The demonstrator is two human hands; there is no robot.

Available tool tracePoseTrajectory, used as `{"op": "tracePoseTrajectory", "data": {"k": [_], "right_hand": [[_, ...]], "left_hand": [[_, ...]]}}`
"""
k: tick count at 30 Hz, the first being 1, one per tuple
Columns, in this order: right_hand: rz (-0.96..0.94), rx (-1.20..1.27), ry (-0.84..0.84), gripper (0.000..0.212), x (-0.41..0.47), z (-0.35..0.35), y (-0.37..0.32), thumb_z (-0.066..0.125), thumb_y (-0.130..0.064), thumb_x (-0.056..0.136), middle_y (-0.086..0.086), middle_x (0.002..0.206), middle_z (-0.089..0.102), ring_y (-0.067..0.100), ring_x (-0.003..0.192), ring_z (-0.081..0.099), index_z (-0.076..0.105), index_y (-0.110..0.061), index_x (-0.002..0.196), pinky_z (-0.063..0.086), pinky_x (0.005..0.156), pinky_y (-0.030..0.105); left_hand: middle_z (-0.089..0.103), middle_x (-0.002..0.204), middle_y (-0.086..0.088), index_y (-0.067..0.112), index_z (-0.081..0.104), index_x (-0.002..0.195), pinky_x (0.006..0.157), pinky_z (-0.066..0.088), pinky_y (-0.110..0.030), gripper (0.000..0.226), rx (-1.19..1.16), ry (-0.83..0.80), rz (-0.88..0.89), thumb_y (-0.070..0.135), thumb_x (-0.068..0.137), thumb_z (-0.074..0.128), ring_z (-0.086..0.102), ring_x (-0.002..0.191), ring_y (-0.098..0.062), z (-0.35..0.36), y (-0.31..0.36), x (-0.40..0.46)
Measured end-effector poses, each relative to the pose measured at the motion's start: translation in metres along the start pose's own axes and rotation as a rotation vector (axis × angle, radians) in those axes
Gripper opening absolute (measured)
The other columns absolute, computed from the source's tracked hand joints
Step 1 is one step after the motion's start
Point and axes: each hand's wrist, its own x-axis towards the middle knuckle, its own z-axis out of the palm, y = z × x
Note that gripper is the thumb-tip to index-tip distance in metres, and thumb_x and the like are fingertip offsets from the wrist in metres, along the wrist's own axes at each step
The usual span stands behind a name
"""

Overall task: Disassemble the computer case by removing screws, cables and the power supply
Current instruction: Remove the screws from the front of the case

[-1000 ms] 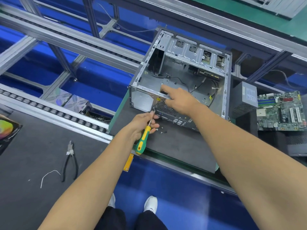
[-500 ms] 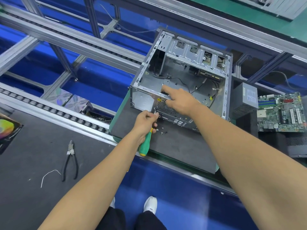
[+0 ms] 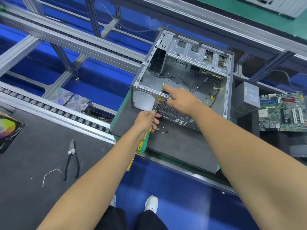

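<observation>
Steel case (image 3: 187,67) lies open on the grey mat (image 3: 174,146) in front of me, most of it already stripped: the power supply (image 3: 248,98) and the motherboard (image 3: 284,112) sit to its right. My left hand (image 3: 146,121) grips the green-and-yellow screwdriver (image 3: 143,144), tip at a screw on the near rear panel beside the fan grille (image 3: 166,107). My right hand (image 3: 182,102) rests over the top rail, forefinger stretched, steadying the frame. I judge I am on the rear-panel screws; next I must keep the tip seated and catch the screw, to join the loose screws (image 3: 162,130) on the mat.
</observation>
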Motion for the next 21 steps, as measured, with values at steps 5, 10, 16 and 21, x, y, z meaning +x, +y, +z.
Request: {"op": "tracePoseTrajectory", "data": {"k": [5,10,16,21], "right_hand": [[-0.003,0.003,-0.001,0.030,-0.0003,0.0001,-0.0007,0.052,-0.020,0.089,0.007,0.064,0.050,0.024,0.058,0.046,0.043,-0.028,0.116,0.033,0.053,0.033],[0.003,-0.002,-0.005,0.030,-0.0005,-0.0006,-0.0012,0.052,-0.019,0.088,0.008,0.064,0.049,0.026,0.058,0.048,0.043,-0.029,0.116,0.037,0.055,0.036],[0.004,-0.007,-0.004,0.031,-0.0004,-0.0001,-0.0015,0.051,-0.020,0.089,0.007,0.065,0.048,0.028,0.061,0.049,0.044,-0.029,0.117,0.038,0.056,0.037],[0.011,-0.014,-0.011,0.029,0.0003,0.0001,-0.0009,0.051,-0.020,0.089,0.006,0.064,0.047,0.026,0.059,0.047,0.042,-0.029,0.115,0.033,0.053,0.034]], "left_hand": [[0.058,0.076,-0.005,0.007,0.052,0.111,0.038,0.036,-0.024,0.024,0.017,0.007,0.022,0.031,0.107,0.054,0.044,0.046,-0.009,-0.0002,0.0004,-0.0011],[0.050,0.073,-0.006,0.011,0.047,0.096,0.039,0.041,-0.024,0.025,0.014,0.059,0.086,0.019,0.098,0.070,0.046,0.050,-0.009,0.0011,-0.0058,-0.0024],[0.063,0.080,-0.010,0.010,0.055,0.089,0.051,0.060,-0.032,0.023,0.016,0.057,0.094,0.027,0.102,0.063,0.058,0.047,-0.011,0.0009,-0.0083,0.0001],[0.067,0.077,-0.005,0.012,0.060,0.092,0.047,0.054,-0.028,0.024,0.062,0.072,0.077,0.031,0.105,0.056,0.066,0.051,-0.015,-0.0004,-0.0088,0.0012]]}}
